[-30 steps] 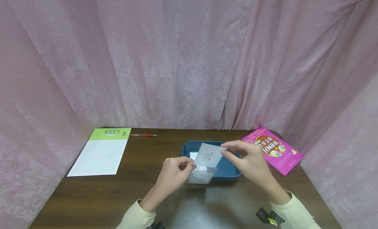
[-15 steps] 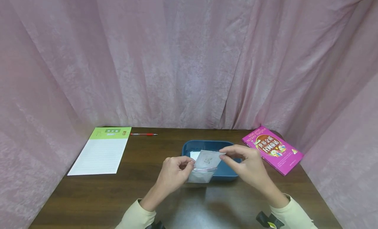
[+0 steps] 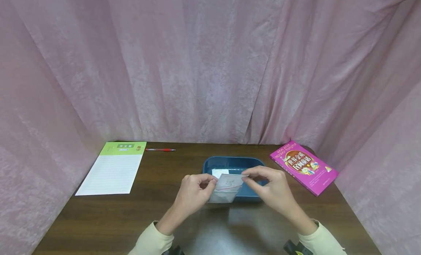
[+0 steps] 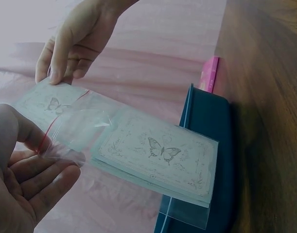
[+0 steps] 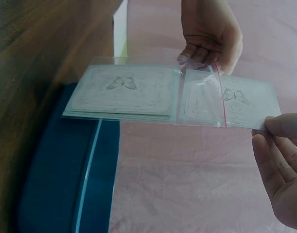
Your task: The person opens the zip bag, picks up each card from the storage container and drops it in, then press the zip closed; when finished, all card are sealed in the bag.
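Note:
My left hand (image 3: 194,191) pinches the edge of a clear zip-lock bag (image 4: 85,128) near its red seal line. Inside the bag lies a small stack of pale cards (image 4: 155,153), the top one printed with a butterfly. Between thumb and fingertips my right hand (image 3: 271,185) holds the outer corner of a single butterfly card (image 5: 248,99). That card is partly inside the bag's mouth, with its outer part past the red line. Both hands are over the front of a blue plastic tray (image 3: 253,194).
White paper (image 3: 218,172) lies in the tray. At the left is a writing pad (image 3: 110,172) with a green top, a red pen (image 3: 160,150) beside it. A pink book (image 3: 306,165) lies at the right. Pink curtains (image 3: 210,65) enclose the wooden table (image 3: 108,222).
My right hand has moved down and left, sliding the card further into the bag. My left hand keeps its hold on the bag in nearly the same place.

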A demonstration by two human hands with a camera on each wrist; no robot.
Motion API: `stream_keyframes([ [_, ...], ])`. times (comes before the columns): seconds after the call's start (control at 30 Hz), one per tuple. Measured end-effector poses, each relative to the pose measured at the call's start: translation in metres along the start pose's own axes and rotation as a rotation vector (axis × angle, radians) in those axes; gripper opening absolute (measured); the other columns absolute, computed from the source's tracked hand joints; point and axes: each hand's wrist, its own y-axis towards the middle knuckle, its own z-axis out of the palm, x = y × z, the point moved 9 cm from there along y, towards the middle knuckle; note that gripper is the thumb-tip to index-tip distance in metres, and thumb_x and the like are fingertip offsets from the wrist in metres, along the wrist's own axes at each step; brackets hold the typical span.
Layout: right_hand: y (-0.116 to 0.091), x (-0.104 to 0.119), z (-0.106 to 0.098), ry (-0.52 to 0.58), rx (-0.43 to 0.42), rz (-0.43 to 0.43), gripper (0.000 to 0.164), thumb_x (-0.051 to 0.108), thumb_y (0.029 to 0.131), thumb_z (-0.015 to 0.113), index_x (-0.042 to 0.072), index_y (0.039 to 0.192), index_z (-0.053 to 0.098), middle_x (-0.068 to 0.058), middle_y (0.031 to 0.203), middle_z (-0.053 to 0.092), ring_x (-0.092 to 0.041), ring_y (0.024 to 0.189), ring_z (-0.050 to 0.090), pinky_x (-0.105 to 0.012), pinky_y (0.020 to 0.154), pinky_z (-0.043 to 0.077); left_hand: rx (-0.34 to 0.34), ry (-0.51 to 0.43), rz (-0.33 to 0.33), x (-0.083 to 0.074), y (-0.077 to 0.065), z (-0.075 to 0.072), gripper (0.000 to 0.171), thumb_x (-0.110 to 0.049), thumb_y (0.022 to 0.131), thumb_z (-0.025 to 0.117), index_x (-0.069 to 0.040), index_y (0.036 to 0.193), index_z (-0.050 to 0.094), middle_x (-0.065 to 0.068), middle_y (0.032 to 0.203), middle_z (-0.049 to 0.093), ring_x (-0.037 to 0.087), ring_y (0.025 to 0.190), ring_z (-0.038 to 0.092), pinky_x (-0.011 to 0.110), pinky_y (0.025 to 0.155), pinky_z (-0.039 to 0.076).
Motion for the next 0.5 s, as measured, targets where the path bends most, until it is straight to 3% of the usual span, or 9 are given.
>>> stream_keyframes([
  [0.5,-0.0044,-0.006,0.0052,0.017,-0.002,0.006,0.024,-0.001,0.083,0.081,0.018,0.097,0.079,0.003,0.092,0.078,-0.007,0.079,0.069,-0.026,0.069,0.059,-0.004,0.007,0.008,0.0005,0.0025,0.0007,0.011,-0.01,0.093,0.07,-0.008,0.095,0.08,0.003,0.091,0.079,0.002,0.073,0.071,0.021,0.067,0.057],
])
